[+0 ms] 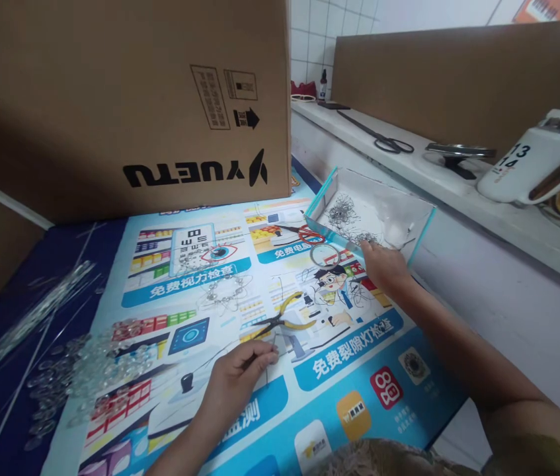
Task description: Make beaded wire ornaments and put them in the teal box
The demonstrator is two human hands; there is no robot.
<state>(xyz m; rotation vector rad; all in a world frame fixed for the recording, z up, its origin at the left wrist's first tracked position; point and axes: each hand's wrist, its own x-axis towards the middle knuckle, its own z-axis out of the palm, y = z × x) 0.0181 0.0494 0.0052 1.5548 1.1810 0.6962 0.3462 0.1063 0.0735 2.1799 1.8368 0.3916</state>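
My left hand (240,370) is closed in a pinch over the printed sheet, holding a thin wire (274,338) that sticks out past its fingertips. Just beyond it lie pliers (280,322) with yellow handles, jaws pointing left. My right hand (386,268) reaches over the near wall of a shallow box (329,233) with a turquoise edge. Its fingers are bent together at a tangle of fine wire pieces (363,238); whatever they grip is hidden. A second wire tangle (342,211) sits farther back in the box. Red-handled scissors (309,233) rest against the box's left side.
A large cardboard box (200,99) stands at the back left. Clear beads (111,363) and long thin rods (26,324) lie at left. A beaded wire ring (223,291) and a roll (325,255) are on the sheet. The right ledge holds a white mug (522,165) and black scissors (383,140).
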